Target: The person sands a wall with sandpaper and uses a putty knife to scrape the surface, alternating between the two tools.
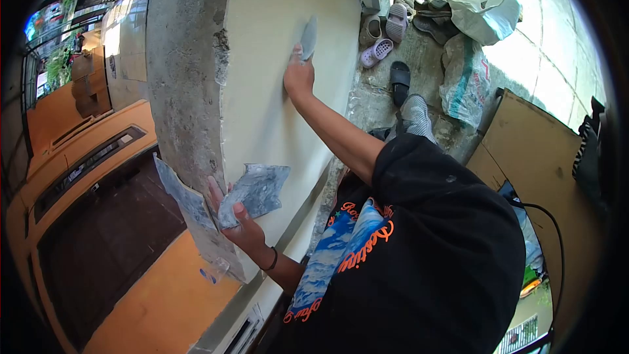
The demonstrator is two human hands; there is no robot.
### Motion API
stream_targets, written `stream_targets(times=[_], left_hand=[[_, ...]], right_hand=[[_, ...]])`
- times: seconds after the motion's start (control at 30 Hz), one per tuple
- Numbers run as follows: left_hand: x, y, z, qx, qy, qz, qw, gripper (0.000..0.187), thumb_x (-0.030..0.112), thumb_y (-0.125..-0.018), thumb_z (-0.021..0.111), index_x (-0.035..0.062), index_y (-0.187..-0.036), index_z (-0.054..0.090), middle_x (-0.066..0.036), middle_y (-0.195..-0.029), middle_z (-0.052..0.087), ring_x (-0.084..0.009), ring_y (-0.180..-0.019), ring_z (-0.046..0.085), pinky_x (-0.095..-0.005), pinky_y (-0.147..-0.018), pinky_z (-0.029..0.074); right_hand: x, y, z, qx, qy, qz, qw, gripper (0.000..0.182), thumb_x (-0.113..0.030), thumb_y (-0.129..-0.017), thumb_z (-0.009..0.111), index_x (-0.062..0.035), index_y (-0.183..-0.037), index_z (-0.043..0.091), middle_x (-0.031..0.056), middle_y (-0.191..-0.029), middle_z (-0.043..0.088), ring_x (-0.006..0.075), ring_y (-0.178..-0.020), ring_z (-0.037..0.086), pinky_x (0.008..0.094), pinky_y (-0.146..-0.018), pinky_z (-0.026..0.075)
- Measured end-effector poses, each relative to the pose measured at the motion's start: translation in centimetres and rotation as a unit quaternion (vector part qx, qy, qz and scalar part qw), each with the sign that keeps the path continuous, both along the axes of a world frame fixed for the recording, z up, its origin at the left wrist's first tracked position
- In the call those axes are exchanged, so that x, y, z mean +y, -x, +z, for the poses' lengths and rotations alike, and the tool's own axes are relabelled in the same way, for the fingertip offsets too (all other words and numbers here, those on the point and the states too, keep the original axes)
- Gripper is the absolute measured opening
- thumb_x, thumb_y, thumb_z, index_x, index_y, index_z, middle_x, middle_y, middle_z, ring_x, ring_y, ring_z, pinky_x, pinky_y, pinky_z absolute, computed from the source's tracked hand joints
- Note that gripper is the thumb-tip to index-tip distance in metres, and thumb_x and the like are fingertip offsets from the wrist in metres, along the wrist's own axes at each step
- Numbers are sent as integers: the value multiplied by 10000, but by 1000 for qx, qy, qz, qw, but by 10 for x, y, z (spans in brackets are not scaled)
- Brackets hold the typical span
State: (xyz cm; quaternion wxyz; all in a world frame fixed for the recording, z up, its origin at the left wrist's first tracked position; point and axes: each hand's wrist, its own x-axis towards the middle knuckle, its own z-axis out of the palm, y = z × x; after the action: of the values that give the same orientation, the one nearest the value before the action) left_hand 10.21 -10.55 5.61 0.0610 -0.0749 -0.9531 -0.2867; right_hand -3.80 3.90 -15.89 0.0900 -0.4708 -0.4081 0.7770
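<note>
Right hand pinches the grey blade flat against the pale wall, apparently for even contact, while the left hand clamps the smeared sheet, thumb on top for steadiness, by that wall's rough edge.

You're at what looks like a home's entrance, with clogs and a slide sandal on the rough concrete floor at one o'clock. Sunlit paving lies at two, foliage shows at ten, and your smooth cream wall meets chipped bare concrete.
</note>
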Motion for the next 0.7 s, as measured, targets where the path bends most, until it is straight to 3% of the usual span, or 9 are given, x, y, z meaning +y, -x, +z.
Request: stream_targets(times=[0.07, 0.17, 0.27, 0.3, 0.37, 0.4, 0.53, 0.6, 0.7], left_hand=[[-17, -21, -2, -8, -61, 23, 998, 750, 526, -882, 454, -68, -1329, 348, -199, -1374, 368, -338, -1173, 471, -392, -938, 406], [-46, -46, -3, -5, -75, 69, 995, 755, 533, -877, 459, -63, -1328, 355, -198, -1376, 369, -341, -1188, 456, -383, -938, 403], [-68, -65, 1, 19, -78, 73, 994, 734, 512, -883, 463, -61, -1329, 356, -198, -1366, 387, -319, -1189, 459, -368, -948, 390], [-76, -71, 2, 25, -79, 77, 994, 734, 512, -883, 463, -61, -1329, 356, -198, -1366, 387, -319, -1189, 459, -368, -948, 390], [-95, -77, 1, 56, -49, 70, 995, 681, 466, -894, 469, -58, -1320, 376, -206, -1344, 414, -293, -1178, 473, -353, -954, 380], [-103, -78, 0, 62, -54, 69, 994, 681, 466, -894, 469, -58, -1320, 376, -206, -1344, 414, -293, -1178, 473, -353, -954, 380], [-134, -76, -18, 52, -84, 118, 988, 606, 406, -909, 461, -57, -1297, 412, -203, -1321, 444, -292, -1187, 464, -363, -978, 350], [-138, -72, -22, 54, -78, 118, 988, 590, 393, -910, 462, -57, -1290, 422, -202, -1312, 454, -303, -1193, 457, -371, -985, 340], [-135, -74, -21, 78, -30, 106, 991, 565, 385, -910, 458, -47, -1273, 449, -216, -1275, 485, -339, -1184, 461, -394, -987, 334]], right_hand=[[40, 10, 82, 164, -184, -84, 966, 546, -358, -960, 324, -21, -1385, 262, 227, -1445, 200, 352, -1360, 135, 378, -1101, 143], [33, 29, 95, 214, -286, -109, 928, 519, -333, -957, 360, -26, -1371, 297, 219, -1440, 229, 337, -1361, 149, 381, -1101, 135], [-16, 16, 44, 271, 7, -149, 951, 515, -374, -944, 413, 25, -1269, 402, 207, -1263, 473, 318, -1183, 443, 346, -990, 321], [-41, -1, 24, 167, -7, -157, 973, 557, -430, -934, 414, 35, -1240, 423, 182, -1178, 533, 301, -1078, 514, 347, -925, 372], [-68, -57, 19, -19, 24, -47, 998, 600, -454, -931, 380, 39, -1274, 386, 220, -1240, 495, 349, -1147, 470, 382, -949, 360], [-80, -72, -8, -99, 39, 96, 990, 610, -440, -933, 363, 29, -1322, 335, 249, -1261, 470, 367, -1170, 449, 405, -953, 356], [-81, -65, -32, -45, -121, 67, 989, 671, -447, -929, 344, 66, -1355, 259, 283, -1318, 390, 380, -1231, 380, 398, -1012, 318], [-30, -40, 9, 1, -69, 110, 992, 695, -450, -929, 339, 99, -1344, 246, 288, -1343, 351, 396, -1240, 361, 384, -1028, 308], [-18, 3, -6, -25, -94, 0, 995, 686, -455, -928, 341, 67, -1361, 240, 295, -1328, 365, 413, -1200, 402, 393, -998, 338]])
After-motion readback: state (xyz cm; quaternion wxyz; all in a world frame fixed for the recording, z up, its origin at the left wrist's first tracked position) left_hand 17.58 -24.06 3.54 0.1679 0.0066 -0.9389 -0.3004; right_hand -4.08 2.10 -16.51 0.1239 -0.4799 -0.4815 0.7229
